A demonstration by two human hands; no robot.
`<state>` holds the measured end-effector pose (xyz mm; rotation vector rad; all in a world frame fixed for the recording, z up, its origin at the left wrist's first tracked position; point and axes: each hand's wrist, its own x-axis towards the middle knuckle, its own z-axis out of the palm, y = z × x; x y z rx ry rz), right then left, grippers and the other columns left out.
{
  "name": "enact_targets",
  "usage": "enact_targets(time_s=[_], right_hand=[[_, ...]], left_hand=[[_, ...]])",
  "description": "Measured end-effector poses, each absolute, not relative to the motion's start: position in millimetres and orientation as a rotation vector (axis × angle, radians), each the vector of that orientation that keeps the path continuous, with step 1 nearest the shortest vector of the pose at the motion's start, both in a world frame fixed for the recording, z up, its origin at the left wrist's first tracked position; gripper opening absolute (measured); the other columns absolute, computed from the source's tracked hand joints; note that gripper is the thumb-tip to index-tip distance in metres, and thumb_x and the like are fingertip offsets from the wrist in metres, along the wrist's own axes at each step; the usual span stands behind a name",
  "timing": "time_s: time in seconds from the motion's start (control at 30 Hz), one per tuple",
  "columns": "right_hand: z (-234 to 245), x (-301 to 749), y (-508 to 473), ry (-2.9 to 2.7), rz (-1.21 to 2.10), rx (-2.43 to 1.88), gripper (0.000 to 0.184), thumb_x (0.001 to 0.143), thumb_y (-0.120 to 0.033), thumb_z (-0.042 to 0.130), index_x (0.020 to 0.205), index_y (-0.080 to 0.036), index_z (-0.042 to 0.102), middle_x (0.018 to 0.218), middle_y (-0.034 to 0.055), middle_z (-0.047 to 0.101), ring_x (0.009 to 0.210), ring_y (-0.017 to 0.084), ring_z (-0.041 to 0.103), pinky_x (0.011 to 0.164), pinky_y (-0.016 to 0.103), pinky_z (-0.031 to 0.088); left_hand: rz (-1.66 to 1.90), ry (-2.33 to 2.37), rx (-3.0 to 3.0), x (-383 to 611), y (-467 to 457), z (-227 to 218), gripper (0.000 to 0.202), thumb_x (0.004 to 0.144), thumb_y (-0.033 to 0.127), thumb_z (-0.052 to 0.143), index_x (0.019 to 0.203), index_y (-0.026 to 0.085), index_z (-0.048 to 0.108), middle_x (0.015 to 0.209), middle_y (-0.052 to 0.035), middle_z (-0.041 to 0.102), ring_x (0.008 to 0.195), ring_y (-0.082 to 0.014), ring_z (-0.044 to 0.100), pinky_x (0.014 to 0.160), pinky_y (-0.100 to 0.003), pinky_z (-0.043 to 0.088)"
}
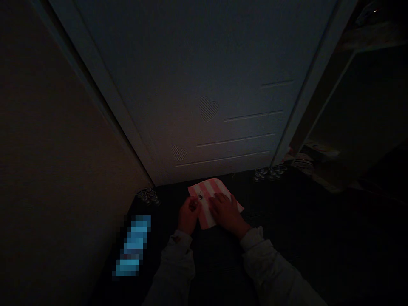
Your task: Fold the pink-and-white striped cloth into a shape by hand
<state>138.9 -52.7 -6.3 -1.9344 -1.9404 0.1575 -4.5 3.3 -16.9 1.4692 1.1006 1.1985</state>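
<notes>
A pink-and-white striped cloth [206, 216] lies on the dark surface in front of me. My left hand [188, 216] is at its left edge, with thumb and fingers closed in a pinch. Right by those fingertips a small, dark, round thing [200, 197] shows against the cloth; its kind is too small and dim to tell. Whether the left fingers grip it or something else, I cannot make out. My right hand [228, 212] rests on the right part of the cloth, fingers stretched over it and slightly bent.
Several small round shiny-rimmed pieces stand grouped at the left [148, 195], and a similar group [270, 173] is at the back right. A blurred, glowing blue rectangle [135, 244] lies at left. A pale panel with heart patterns [208, 108] rises behind. The light is very dim.
</notes>
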Motion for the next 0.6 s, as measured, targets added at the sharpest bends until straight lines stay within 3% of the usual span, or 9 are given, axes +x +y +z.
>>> enact_targets(time_s=[0.17,0.4,0.6], right_hand=[[-3,145,-50,-1.73,0.109,-2.023,0.031,0.082,-0.024,0.036,0.11,-0.021,0.049,0.118,0.0097,0.049,0.112,0.021,0.039,0.096,0.042,0.018],[-8,166,-45,-1.42,0.108,-2.292,0.043,0.077,-0.034,0.043,0.113,-0.012,0.047,0.121,0.0174,0.045,0.113,0.029,0.037,0.094,0.049,0.018],[-11,169,-44,-1.425,0.13,-2.287,0.032,0.076,-0.034,0.043,0.098,-0.015,0.055,0.113,0.0144,0.05,0.109,0.027,0.04,0.093,0.049,0.018]], left_hand=[[1.145,1.2,1.772,-4,-2,-16,0.018,0.062,0.022,0.062,0.08,0.021,0.061,0.071,-0.0007,0.056,0.062,-0.0135,0.049,0.06,-0.025,0.037],[1.052,1.083,2.047,-2,-6,-15,0.014,0.064,0.019,0.06,0.077,0.022,0.061,0.078,-0.0042,0.057,0.079,-0.0192,0.051,0.073,-0.03,0.038],[1.027,1.042,2.021,-3,-2,-21,0.016,0.06,0.018,0.063,0.075,0.024,0.063,0.075,-0.0039,0.059,0.078,-0.0209,0.049,0.075,-0.033,0.036]])
